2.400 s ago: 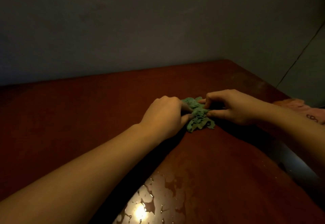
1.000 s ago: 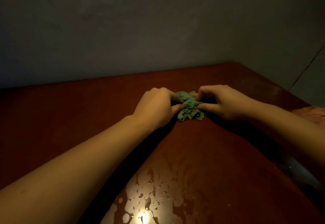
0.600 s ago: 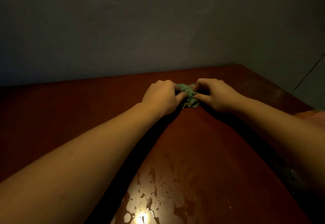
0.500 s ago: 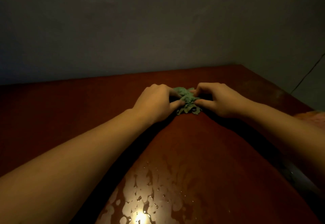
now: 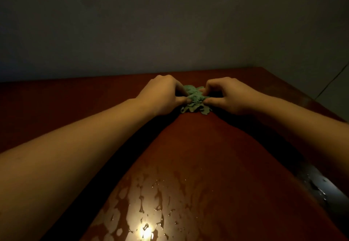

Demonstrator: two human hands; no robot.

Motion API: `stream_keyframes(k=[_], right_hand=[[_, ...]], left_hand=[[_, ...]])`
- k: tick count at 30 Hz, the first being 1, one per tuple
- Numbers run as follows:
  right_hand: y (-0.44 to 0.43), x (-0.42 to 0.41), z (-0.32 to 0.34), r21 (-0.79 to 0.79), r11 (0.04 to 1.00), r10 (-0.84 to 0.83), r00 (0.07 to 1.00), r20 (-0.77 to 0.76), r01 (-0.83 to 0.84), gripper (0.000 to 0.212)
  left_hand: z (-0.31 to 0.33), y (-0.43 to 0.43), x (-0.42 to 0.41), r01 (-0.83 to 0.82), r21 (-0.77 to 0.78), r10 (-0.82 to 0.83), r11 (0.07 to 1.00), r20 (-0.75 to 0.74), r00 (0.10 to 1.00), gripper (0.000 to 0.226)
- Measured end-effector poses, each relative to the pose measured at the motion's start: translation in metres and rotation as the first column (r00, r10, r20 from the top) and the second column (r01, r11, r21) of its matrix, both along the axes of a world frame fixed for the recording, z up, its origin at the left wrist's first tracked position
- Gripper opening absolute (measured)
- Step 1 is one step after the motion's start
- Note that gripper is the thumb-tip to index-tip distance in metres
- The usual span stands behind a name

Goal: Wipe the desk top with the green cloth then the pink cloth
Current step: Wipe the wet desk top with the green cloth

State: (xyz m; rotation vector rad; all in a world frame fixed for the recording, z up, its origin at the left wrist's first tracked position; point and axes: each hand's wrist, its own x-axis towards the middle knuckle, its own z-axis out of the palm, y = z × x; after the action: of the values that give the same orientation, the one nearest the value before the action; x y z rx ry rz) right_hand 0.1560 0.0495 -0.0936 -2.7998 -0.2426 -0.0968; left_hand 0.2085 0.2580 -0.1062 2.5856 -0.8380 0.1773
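A crumpled green cloth (image 5: 194,101) lies bunched on the dark red desk top (image 5: 207,155), toward its far middle. My left hand (image 5: 162,95) grips the cloth's left side with thumb and curled fingers. From the other side, my right hand (image 5: 228,95) pinches it the same way. Both hands press the cloth down against the wood. The pink cloth is out of view.
A film of water beads (image 5: 143,212) shines on the near part of the desk. The desk's right edge (image 5: 321,187) runs diagonally, wet and reflective. A grey wall (image 5: 170,23) stands right behind the far edge.
Both hands slid the green cloth away from me, then back a little, keeping their grip. The pink cloth at the right edge has dropped out of the frame.
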Motion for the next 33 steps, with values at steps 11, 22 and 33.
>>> stream_keyframes(k=[11, 22, 33], right_hand=[[0.009, 0.063, -0.011, 0.088, 0.987, -0.143, 0.984, 0.106, 0.134, 0.013], [0.019, 0.101, -0.004, 0.067, 0.982, -0.179, 0.982, 0.053, 0.176, 0.012], [0.026, 0.107, -0.008, -0.010, 0.996, -0.090, 0.995, 0.045, 0.091, 0.014]], left_hand=[[0.001, -0.020, 0.056, -0.115, -0.062, 0.115, 0.991, -0.012, 0.993, 0.020], [0.005, -0.024, 0.081, -0.163, -0.080, 0.158, 0.983, -0.069, 0.985, 0.020], [-0.006, -0.007, 0.090, -0.172, -0.091, 0.169, 0.981, -0.039, 0.985, 0.017]])
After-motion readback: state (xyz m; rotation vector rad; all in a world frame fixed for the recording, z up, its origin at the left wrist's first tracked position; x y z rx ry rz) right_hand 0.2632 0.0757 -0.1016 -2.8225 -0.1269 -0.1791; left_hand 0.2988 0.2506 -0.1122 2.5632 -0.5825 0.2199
